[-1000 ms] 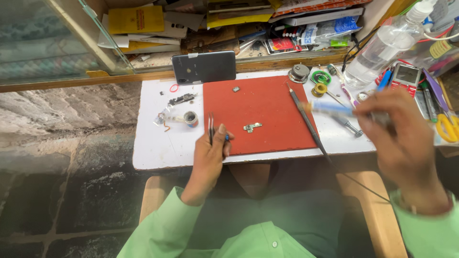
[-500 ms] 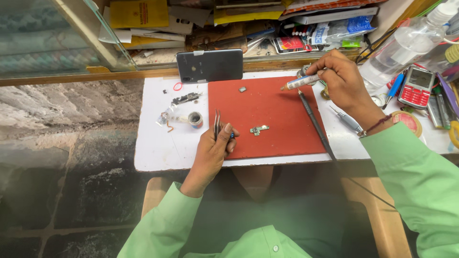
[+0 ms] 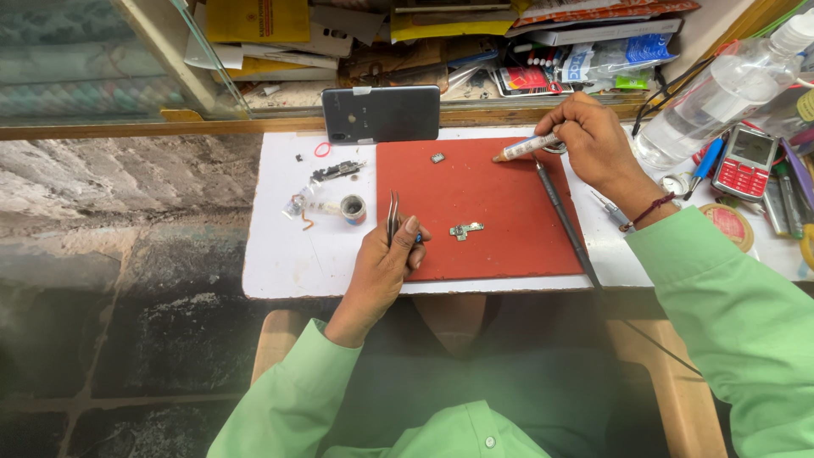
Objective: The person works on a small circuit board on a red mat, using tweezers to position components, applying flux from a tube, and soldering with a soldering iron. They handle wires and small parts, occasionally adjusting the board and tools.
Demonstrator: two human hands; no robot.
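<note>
**Tweezers and syringe over the red mat**

The left hand [image 3: 386, 263] is closed around tweezers [image 3: 393, 216], tips pointing to 12 o'clock, resting at the mat's [image 3: 500, 229] left edge. The right hand [image 3: 593, 140] pinches a syringe-like tube [image 3: 526, 148] at the mat's 1 o'clock corner, its orange tip aimed toward 9 o'clock. A small circuit board [image 3: 466, 229] lies on the mat at 3 o'clock from the left hand, apart from both hands. A tiny chip [image 3: 437, 158] sits near the mat's top edge, just left of the tube's tip. A dark iron [image 3: 560, 212] lies along the mat's right side, its cord running off toward 5 o'clock.

On the white surface [image 3: 280, 254] at 11 o'clock from the left hand lie a small tape roll [image 3: 353, 208] and loose parts too small to make out. A phone [image 3: 381, 113] stands at the surface's back edge. At 3 o'clock from the right hand, a clear bottle [image 3: 721, 93] and a red keypad phone [image 3: 744, 161]; the tools beyond are cut off by the frame.

Half a second earlier the right hand was at much the same spot; a second ago it was at the far right, blurred. The left hand has kept its place.
</note>
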